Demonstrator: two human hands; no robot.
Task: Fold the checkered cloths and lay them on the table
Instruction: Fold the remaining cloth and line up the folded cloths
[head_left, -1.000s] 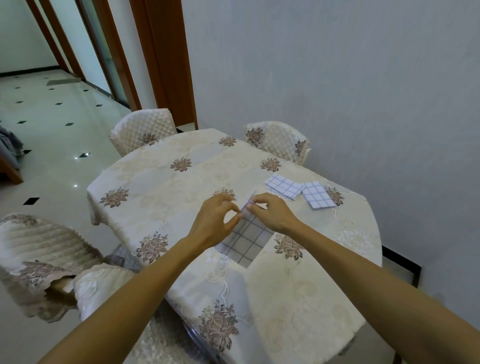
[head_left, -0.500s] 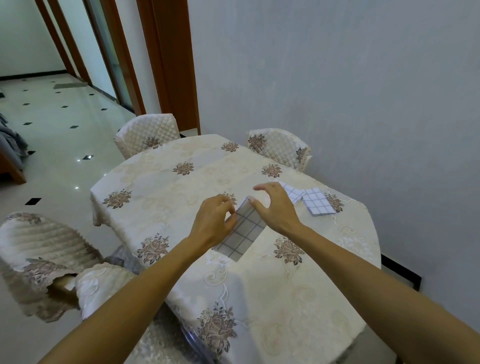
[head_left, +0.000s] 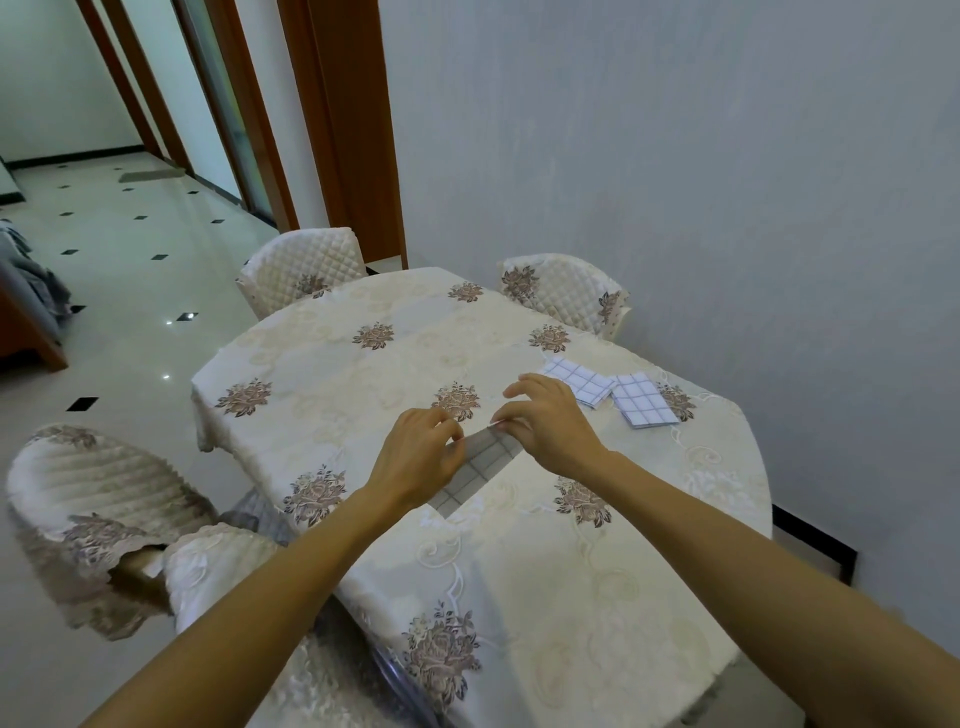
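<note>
three white grid-checked fabric cloths. folded cloth one (head_left: 579, 382) and folded cloth two (head_left: 644, 400) touch near the right edge of the cream floral-covered table (head_left: 363, 374). third cloth (head_left: 480, 467) mid-table; left hand (head_left: 415, 462) and right hand (head_left: 550, 421) each pinch its far edge.

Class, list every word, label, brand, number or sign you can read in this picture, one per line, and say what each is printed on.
None: no writing can be read anywhere.
The checkered cloth, pinched by the left hand and right hand, shows only grid lines.
The two folded cloths show the same grid.
The tablecloth has only flower patterns.
</note>
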